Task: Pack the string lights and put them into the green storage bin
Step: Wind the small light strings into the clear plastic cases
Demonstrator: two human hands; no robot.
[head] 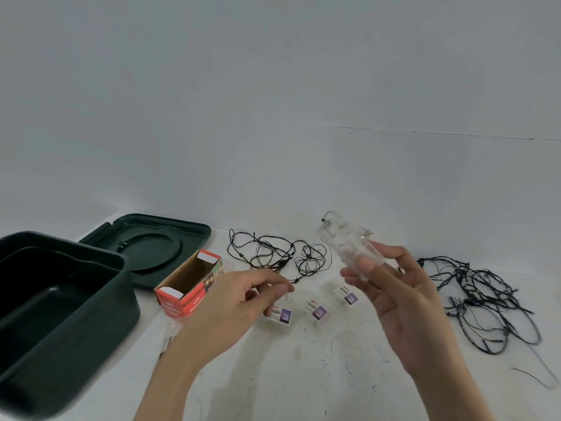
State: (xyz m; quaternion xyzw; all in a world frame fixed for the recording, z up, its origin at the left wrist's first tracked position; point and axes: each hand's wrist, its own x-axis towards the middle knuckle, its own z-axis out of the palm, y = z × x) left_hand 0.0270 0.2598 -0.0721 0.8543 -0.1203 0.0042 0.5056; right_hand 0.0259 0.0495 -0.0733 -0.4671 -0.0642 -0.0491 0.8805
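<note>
My right hand holds up a clear, blurred bundle of string lights pinched between thumb and fingers above the table. My left hand hovers lower, thumb and forefinger closed together; whether they pinch a thin wire I cannot tell. A tangle of black string lights lies behind my hands. A larger black tangle lies at the right. The open green storage bin stands at the left, and I see nothing inside it. An open red LED lights box lies beside the bin.
The bin's green lid lies flat behind the red box. Three small labelled packets lie in a row on the white, scuffed table. A grey wall rises behind the table.
</note>
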